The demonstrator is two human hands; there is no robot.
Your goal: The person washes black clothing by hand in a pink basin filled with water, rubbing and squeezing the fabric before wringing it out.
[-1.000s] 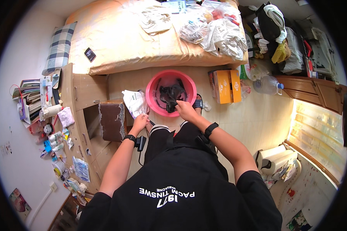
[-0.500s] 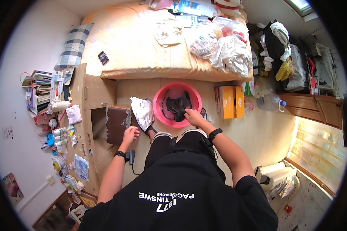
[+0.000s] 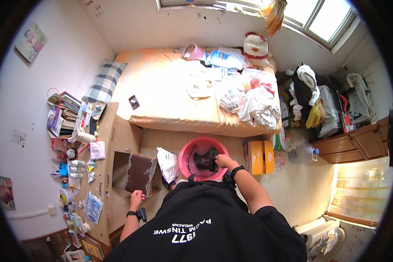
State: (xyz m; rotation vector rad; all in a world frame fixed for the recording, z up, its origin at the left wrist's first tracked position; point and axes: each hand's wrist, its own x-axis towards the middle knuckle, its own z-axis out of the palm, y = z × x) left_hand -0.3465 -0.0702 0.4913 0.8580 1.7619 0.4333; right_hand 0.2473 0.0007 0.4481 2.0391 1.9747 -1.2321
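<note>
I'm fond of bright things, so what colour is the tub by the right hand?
The tub is pink; it shows best in the head view.

home bedroom with bed (image 3: 161, 100), desk (image 3: 101, 192)

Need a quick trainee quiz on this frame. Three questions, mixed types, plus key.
1. Multiple choice: which hand is on the black cloth? A) left only; B) right only; C) both.
2. True or false: the phone lies inside the pink basin.
3. Fill in the blank: to the basin's right stands an orange ____.

Key:
1. B, the right hand.
2. False; it lies on the bed.
3. cardboard box.
</note>
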